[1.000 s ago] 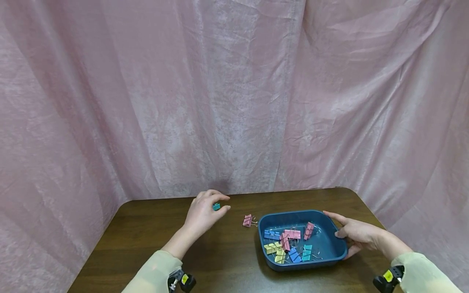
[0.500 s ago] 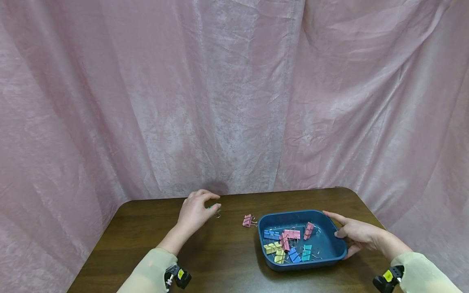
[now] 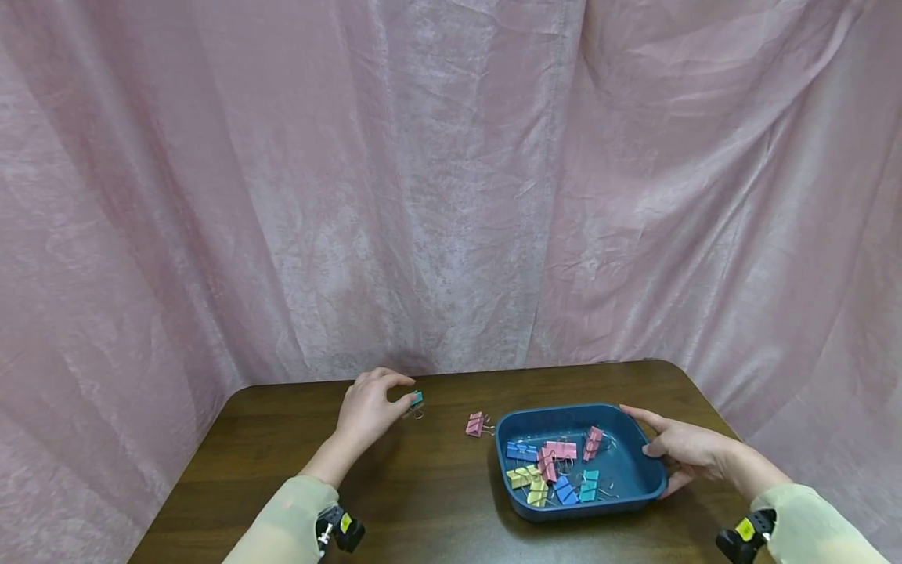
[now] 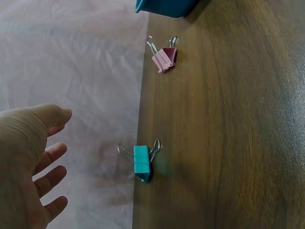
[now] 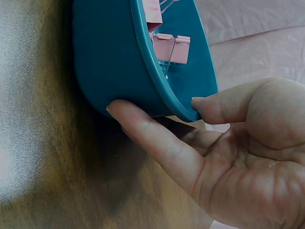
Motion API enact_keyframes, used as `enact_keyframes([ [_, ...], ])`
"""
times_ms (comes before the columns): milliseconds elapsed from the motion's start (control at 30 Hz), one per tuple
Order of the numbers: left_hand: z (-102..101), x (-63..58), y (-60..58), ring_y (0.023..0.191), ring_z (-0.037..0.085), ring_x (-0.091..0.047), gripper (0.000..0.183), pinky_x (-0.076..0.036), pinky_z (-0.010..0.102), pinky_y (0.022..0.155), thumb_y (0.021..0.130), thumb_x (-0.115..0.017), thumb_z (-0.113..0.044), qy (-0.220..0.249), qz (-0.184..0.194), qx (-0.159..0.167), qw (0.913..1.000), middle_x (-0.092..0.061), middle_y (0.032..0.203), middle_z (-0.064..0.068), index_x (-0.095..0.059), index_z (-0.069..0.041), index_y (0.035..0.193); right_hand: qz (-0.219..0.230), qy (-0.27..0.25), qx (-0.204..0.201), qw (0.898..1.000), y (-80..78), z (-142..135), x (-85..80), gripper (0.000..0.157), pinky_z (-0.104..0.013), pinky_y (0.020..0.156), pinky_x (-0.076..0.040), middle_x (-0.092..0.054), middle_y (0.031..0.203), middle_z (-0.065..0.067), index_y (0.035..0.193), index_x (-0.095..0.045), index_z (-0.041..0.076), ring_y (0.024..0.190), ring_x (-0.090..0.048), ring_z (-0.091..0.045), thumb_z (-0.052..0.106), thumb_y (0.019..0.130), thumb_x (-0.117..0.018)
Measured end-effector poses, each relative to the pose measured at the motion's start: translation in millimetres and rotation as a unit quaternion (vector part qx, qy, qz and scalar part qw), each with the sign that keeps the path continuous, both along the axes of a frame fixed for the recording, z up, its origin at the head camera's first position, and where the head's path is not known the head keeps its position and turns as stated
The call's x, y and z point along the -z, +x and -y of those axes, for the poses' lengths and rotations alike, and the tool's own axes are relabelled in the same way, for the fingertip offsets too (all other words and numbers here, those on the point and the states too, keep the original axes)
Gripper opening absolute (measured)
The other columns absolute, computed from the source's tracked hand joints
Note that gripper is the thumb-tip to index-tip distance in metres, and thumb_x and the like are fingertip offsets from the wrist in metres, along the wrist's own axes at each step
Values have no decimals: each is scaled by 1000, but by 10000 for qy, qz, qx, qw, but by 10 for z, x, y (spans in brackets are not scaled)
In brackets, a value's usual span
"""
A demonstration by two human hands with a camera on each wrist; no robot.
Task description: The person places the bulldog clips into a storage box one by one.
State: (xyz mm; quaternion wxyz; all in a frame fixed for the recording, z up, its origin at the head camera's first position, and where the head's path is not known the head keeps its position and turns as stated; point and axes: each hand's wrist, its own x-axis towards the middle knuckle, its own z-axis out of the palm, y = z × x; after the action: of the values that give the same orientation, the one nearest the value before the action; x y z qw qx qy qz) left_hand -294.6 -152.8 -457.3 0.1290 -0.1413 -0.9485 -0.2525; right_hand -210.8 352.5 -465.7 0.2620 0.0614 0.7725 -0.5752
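Observation:
My left hand (image 3: 370, 407) hovers over the back of the table beside a teal binder clip (image 3: 417, 398), its fingers relaxed. In the left wrist view the teal binder clip (image 4: 142, 161) lies on the wood, apart from the fingertips (image 4: 58, 149). A pink binder clip (image 3: 475, 424) rests between that clip and a dark blue tray (image 3: 630, 501). My right hand (image 3: 694, 450) holds the tray's right end; in the right wrist view the thumb is over the rim (image 5: 162, 88) and fingers press the outer wall from below.
Inside the tray lie several binder clips: pink (image 3: 561, 450), blue (image 3: 521, 452), yellow (image 3: 538, 493) and teal (image 3: 589, 486). The brown table (image 3: 423, 525) ends at the back against a pink curtain (image 3: 451, 235).
My left hand has shifted left, and the teal clip now shows to the right of its thumb, staying on the table. The right hand and tray look almost unmoved.

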Motion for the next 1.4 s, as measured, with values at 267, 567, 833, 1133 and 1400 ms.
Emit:
enact_keyframes([
  [267, 16, 33, -25, 120, 33, -56, 29, -43, 56, 101, 91, -76, -42, -96, 36, -120, 9999, -66, 125, 1, -77, -28, 117, -10, -8, -33, 10000, -7, -7, -5, 79, -63, 71, -57, -22, 147, -46, 164, -13, 17, 102, -63, -48, -5, 97, -48],
  [567, 38, 99, -90, 118, 34, -57, 31, -44, 56, 98, 90, -77, -39, -147, 17, -170, 9997, -67, 124, 2, -77, -24, 117, -34, 44, -39, 10000, -11, -1, -17, 78, -63, 70, -57, -19, 149, -46, 164, -14, 17, 106, -62, -49, -5, 98, -49],
  [833, 47, 163, -168, 119, 33, -56, 28, -44, 56, 96, 89, -78, -40, -294, 29, -334, 9990, -67, 125, 3, -78, -26, 113, -28, 24, -20, 10000, -8, -1, -11, 78, -63, 70, -57, -18, 150, -44, 164, -14, 16, 104, -63, -47, -5, 98, -48],
  [1133, 32, 257, -244, 120, 35, -56, 28, -45, 56, 95, 89, -78, -40, -488, 224, -435, 9976, -66, 127, 5, -78, -26, 113, -33, -42, -17, 10000, -1, -3, 7, 77, -62, 69, -58, -9, 154, -41, 164, -14, 16, 100, -65, -45, -5, 98, -47],
  [1400, 30, 338, -280, 117, 35, -57, 26, -47, 56, 92, 87, -79, -37, -686, 174, -518, 9961, -68, 122, 5, -78, -25, 111, -67, -46, -65, 9999, -2, -7, 15, 78, -62, 69, -58, -6, 156, -38, 164, -14, 16, 101, -64, -44, -5, 97, -47],
])
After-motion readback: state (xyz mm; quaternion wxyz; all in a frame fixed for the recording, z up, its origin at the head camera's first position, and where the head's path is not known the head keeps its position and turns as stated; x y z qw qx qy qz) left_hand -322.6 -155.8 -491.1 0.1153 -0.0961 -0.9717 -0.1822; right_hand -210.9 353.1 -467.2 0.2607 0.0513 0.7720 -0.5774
